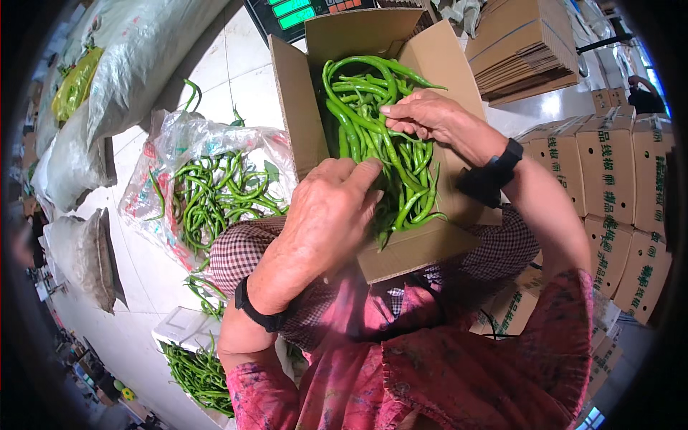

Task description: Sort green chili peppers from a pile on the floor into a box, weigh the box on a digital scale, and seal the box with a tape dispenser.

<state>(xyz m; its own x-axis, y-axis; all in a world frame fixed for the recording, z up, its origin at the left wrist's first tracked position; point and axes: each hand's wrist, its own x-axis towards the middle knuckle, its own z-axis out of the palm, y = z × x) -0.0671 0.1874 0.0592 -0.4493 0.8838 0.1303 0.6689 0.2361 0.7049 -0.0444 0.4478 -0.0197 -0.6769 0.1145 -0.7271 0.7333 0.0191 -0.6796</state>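
1. At the centre, between the person's knees, stands an open cardboard box [296, 107], its flaps folded outward; the long green peppers [350, 132] lie inside it, heaped and mostly running lengthwise.
2. Over the box's near left side, the left hand [333, 204] is bent at the fingers, back upward, fingertips at the edge of the heap; whether they pinch a pepper cannot be told.
3. Above the right part of the heap, the right hand [430, 115] has its fingers loosely curled inward at the peppers; whether it grips one cannot be told.
4. On each wrist is a black strap, the left one [254, 307] plainly visible.
5. Left of the box, a clear plastic bag [192, 136] lies spread on the pale tiled floor [249, 46], bearing loose peppers [215, 190].
6. At lower left, a white crate [185, 322] holds further peppers [195, 369].
7. Beyond the box's far end, a scale [294, 13] shows a lit green display.
8. At right, flattened cartons [519, 46] lie stacked beyond printed boxes [605, 168] in rows.
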